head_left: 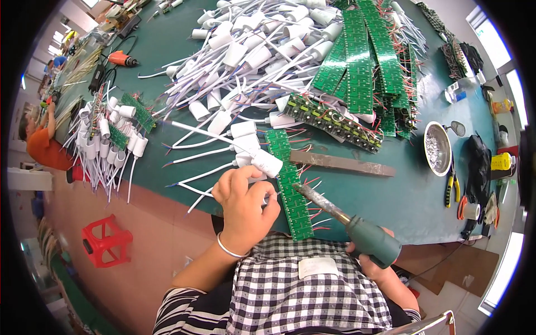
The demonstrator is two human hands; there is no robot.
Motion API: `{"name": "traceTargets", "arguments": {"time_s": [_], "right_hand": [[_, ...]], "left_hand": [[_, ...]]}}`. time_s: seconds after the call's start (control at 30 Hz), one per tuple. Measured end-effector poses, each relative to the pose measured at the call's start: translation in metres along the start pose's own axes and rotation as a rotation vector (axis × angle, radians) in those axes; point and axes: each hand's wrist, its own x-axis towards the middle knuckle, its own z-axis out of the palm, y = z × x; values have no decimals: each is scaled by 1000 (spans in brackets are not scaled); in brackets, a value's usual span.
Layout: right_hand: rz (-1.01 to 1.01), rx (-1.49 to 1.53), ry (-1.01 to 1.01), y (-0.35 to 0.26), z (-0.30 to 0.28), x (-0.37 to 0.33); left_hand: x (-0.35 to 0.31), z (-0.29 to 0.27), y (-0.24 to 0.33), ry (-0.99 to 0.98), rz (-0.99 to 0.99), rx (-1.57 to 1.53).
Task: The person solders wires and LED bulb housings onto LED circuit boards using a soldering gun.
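My right hand (369,268): gripping green soldering iron (375,241) | left hand (244,207): curled, grip indiscernible | circuit strip (286,192): reaching table's (416,204) near edge | open room: right of iron

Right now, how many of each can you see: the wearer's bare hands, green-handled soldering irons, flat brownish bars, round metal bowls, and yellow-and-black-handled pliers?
Bare left hand and bare right hand: 2
Green-handled soldering iron: 1
Flat brownish bar: 1
Round metal bowl: 1
Yellow-and-black-handled pliers: 1
Total: 6
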Motion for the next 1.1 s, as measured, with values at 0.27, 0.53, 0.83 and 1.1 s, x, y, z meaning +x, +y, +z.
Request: {"name": "traceTargets", "arguments": {"time_s": [0.27, 0.53, 0.83, 1.1], "right_hand": [[-180, -398, 21, 17, 6, -14], [-122, -373, -33, 14, 8, -10], [-95, -401, -21, 13, 9, -11], [-80, -371, -53, 3, 11, -3]], "left_hand": [[4, 4, -3, -13, -33, -71], [4, 9, -4, 14, -47, -76], [5, 8, -3, -33, -55, -64], [6, 10, -3, -21, -49, -45]]}}
